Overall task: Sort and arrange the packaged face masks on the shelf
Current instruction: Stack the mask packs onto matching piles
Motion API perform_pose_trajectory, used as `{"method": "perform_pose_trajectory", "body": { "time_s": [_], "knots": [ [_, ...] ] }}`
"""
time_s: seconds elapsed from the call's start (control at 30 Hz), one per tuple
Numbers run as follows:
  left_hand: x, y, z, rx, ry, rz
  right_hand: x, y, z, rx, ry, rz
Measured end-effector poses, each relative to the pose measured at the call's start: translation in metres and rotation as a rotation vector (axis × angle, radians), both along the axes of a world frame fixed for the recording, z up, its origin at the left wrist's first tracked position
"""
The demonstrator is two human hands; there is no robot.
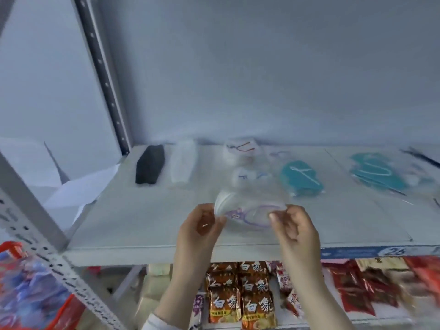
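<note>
From the head camera, I hold one clear mask packet (pixel 247 217) in the air over the front part of the shelf (pixel 142 229). The mask inside is white with a purple print. My left hand (pixel 200 234) pinches its left edge between thumb and curled fingers, and my right hand (pixel 295 232) pinches its right edge the same way. The packet is near the front edge of the shelf board, above it and not lying on it.

Behind the packet, the other masks lie in a loose row toward the back wall. At the left is a black mask (pixel 150 164), and just beside it a white mask (pixel 182 163), the two near each other but apart. In the middle is a packet with red loops (pixel 240 151), with another pale packet (pixel 250 177) in front of it. To the right lies a teal mask (pixel 301 178), and well apart from it, near the right edge, a second teal pack (pixel 378 175).

The board is bare in front of the black mask and the white mask, up to the front lip. The grey post (pixel 104 75) closes the back left corner. Noodle packs (pixel 240 289) lie on the level below my wrists.
</note>
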State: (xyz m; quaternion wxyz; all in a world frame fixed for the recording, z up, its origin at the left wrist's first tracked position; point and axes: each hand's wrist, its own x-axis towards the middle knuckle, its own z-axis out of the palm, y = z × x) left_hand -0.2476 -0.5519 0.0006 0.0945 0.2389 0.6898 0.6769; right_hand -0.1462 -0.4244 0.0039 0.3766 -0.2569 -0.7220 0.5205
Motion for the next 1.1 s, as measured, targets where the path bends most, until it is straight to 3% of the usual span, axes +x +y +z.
{"method": "perform_pose_trajectory", "body": {
  "time_s": [0.2, 0.37, 0.5, 0.57, 0.67, 0.73, 0.93, 1.1],
  "knots": [
    [0.003, 0.045, -0.016, -0.036, -0.042, -0.047, 0.008, 0.037, -0.015, -0.088, -0.051, -0.049],
    [-0.009, 0.117, 0.020, -0.038, 0.063, -0.060, -0.001, 0.111, 0.025, -0.041, 0.009, -0.128],
    [-0.064, 0.203, 0.054, -0.128, 0.087, -0.078, -0.045, 0.200, 0.062, 0.013, -0.063, -0.120],
    [-0.098, 0.243, 0.064, -0.218, 0.055, -0.072, -0.079, 0.244, 0.069, -0.080, -0.129, -0.083],
    [-0.139, 0.291, 0.068, -0.362, 0.014, -0.077, -0.124, 0.294, 0.062, -0.420, -0.161, -0.027],
    [-0.159, 0.312, 0.059, -0.524, 0.074, -0.075, -0.147, 0.318, 0.048, -0.524, -0.234, -0.044],
    [-0.186, 0.331, 0.030, -0.835, 0.210, -0.105, -0.181, 0.349, 0.011, -0.432, -0.410, -0.100],
    [-0.186, 0.337, 0.022, -0.963, 0.272, -0.117, -0.188, 0.355, -0.004, -0.276, -0.530, -0.156]
  ]
}}
